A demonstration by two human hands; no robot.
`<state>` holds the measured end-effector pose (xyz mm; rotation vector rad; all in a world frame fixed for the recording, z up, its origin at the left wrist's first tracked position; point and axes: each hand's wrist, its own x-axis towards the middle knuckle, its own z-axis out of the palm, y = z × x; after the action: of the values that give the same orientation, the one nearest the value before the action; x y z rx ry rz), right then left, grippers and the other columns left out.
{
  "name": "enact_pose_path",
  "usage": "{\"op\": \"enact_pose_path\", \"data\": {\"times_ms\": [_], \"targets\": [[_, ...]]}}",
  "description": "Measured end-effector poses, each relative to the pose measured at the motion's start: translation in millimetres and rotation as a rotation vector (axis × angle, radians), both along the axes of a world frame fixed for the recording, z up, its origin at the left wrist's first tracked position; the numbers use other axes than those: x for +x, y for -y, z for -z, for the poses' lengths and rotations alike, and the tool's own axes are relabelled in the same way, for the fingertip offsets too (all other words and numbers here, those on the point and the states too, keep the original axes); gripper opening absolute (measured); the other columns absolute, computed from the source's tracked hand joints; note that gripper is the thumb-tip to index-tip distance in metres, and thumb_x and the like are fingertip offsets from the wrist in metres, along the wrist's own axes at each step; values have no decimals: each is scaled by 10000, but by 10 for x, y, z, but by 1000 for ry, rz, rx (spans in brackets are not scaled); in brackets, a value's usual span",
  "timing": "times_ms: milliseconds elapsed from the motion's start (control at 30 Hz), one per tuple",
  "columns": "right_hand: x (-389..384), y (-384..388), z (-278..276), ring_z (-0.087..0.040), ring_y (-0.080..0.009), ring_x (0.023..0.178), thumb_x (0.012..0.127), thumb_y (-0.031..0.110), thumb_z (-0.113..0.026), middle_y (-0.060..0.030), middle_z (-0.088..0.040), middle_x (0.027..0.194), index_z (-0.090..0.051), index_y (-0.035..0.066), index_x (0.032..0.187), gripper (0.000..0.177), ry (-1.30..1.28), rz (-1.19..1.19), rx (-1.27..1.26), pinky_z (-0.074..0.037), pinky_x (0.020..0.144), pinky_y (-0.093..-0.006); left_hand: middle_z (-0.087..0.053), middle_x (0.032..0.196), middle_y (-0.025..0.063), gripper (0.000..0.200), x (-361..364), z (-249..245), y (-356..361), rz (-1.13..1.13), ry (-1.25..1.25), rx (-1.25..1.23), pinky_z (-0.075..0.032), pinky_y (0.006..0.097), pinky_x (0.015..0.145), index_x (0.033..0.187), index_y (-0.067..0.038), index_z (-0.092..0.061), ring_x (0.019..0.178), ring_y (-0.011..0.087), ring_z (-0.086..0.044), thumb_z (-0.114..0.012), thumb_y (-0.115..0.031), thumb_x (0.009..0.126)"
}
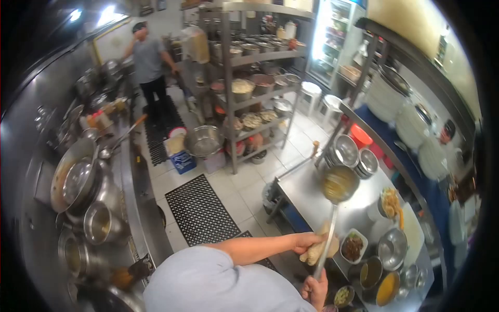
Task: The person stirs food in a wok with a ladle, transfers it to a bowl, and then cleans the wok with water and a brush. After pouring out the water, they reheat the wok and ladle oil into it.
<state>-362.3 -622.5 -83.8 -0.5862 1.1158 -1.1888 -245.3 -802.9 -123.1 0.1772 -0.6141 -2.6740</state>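
Note:
A long-handled ladle (pixel 341 183) with yellowish contents in its bowl is over the steel table (pixel 306 187). My right hand (pixel 315 289) is wrapped round the lower end of its handle. My left hand (pixel 307 242) grips a beige cloth (pixel 315 252) beside the handle; whether it also touches the handle is unclear. Just right of the cloth sits a white square bowl of dark food (pixel 353 246). Metal pots, one with orange liquid (pixel 388 289), and a container of chopped green pieces (pixel 343 296) stand near my right hand.
Stacked steel bowls (pixel 345 151) stand at the table's back. A shelf rack (pixel 234 104) holds many containers. Another person (pixel 150 57) stands at the far left. On the left are a wok (pixel 75 174) and pots. A black mat (pixel 201 208) lies on the floor.

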Motion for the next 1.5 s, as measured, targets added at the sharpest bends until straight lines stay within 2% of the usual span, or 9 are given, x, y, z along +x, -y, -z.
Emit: {"op": "enact_pose_path", "data": {"times_ms": [133,233,433,833,967,1167,1233,1367,1500], "targets": [[156,900,-250,-657,-205,650,852,150,-623,-120,-672,892,-528,-9,1214,406,-530,-723,-142,-515,592,-294,-612,986,127,416,860,-292,79,-542,245,-167,-574,359,714,1206,-53,-482,848,208,-638,-644,-199,851],[480,1547,-433,-668,-206,719,838,166,-675,-168,-669,960,-595,17,1132,339,-1058,-810,-1028,-528,621,-298,-596,976,105,411,1377,-215,-14,-861,390,-156,-573,347,670,1181,-55,-469,813,202,-630,-656,-163,832],[1899,1820,-1606,-667,-301,817,834,158,-669,-214,-438,1395,-586,13,1112,324,-618,-984,-1281,-536,718,-329,-578,1051,79,365,2134,-499,-519,-1418,498,-322,-516,314,811,1187,-53,-450,943,169,-599,-614,-101,865],[4094,1121,-1363,-683,-310,792,832,173,-665,-333,-304,1427,-596,-31,1011,280,-421,-1297,-1482,-530,779,-376,-566,1062,71,428,2863,-357,-992,-1852,1413,-624,-502,306,808,1248,-41,-428,943,155,-592,-624,-126,877],[4176,1187,-1489,-691,-208,816,839,123,-652,-273,-215,1502,-599,-18,1055,264,106,-1549,-1127,-538,690,-321,-565,1061,71,439,2758,-523,-933,-1992,1583,-457,-506,301,790,1258,-41,-422,931,153,-593,-624,-128,878],[3457,1881,-2105,-627,-221,586,865,263,-572,-322,-639,932,-586,-53,769,331,1319,-1561,-638,-524,558,-323,-562,1012,108,416,2957,-260,-1322,-1992,569,107,-550,354,686,1201,-56,-401,840,211,-616,-611,-61,842],[3409,2069,-2447,-572,-236,456,929,278,-510,-353,-604,1053,-638,-70,816,387,1767,-1702,-953,-400,384,-296,-558,1011,132,454,2946,-119,-1388,-2132,557,179,-564,366,635,1210,-43,-395,797,234,-626,-628,-68,821],[3149,2280,-2843,-491,-170,452,855,166,-594,-156,-561,741,-683,27,808,171,1798,-1838,-1030,-373,373,-294,-561,1039,164,428,2735,-338,-1600,-2346,576,294,-580,410,637,1190,-61,-404,788,273,-642,-590,-45,805],[3529,2522,-2704,-567,-230,502,898,274,-549,-265,-622,870,-663,-39,816,343,1958,-1922,-1039,-403,394,-287,-569,1071,157,491,2683,-171,-2039,-2540,622,331,-577,409,653,1278,-91,-383,829,272,-642,-579,-77,829]]}}
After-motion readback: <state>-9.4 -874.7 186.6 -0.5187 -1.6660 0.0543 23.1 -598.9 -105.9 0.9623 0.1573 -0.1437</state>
